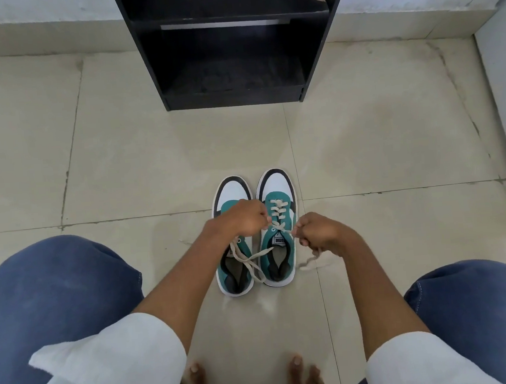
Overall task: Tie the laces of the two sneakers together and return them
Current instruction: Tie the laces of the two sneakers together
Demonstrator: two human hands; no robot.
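Two teal, white and black sneakers stand side by side on the floor, toes pointing away from me: the left sneaker (237,266) and the right sneaker (280,250). My left hand (243,217) is fisted over the left sneaker's tongue, pinching a cream lace of the right sneaker. My right hand (318,232) sits just right of the right sneaker, shut on the other lace end (308,262), which trails onto the floor. Loose laces (248,258) of the left sneaker lie across its opening.
A black open shelf unit (232,40) stands against the wall straight ahead, its lower compartments dark. Beige floor tiles (121,172) spread around. My knees in blue jeans flank the sneakers, and my bare feet (250,382) are at the bottom.
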